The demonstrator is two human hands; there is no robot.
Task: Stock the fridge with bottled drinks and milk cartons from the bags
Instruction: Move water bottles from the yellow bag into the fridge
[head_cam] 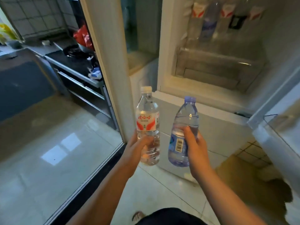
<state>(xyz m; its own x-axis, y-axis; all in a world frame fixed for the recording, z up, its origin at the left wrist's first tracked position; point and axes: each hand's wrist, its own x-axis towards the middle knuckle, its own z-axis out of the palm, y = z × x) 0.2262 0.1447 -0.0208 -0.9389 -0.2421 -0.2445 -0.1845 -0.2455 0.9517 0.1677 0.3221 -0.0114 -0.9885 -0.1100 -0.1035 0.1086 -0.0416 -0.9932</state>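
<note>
My left hand (137,149) grips the lower half of a clear water bottle (147,120) with a white cap and a red-and-white label. A blue-tinted water bottle (185,122) with a blue cap and a barcode label is held round its middle by my right hand (194,146). Both bottles are upright, side by side, below the open fridge compartment (215,65). Several bottles (209,23) stand on a shelf at the top of the fridge, blurred.
The open fridge door (282,127) juts out at the right. The fridge's shut lower door (217,127) is straight ahead behind the bottles. To the left, past a sliding glass door frame (110,62), is a kitchen counter with a stove (73,54) and a red bag (82,36).
</note>
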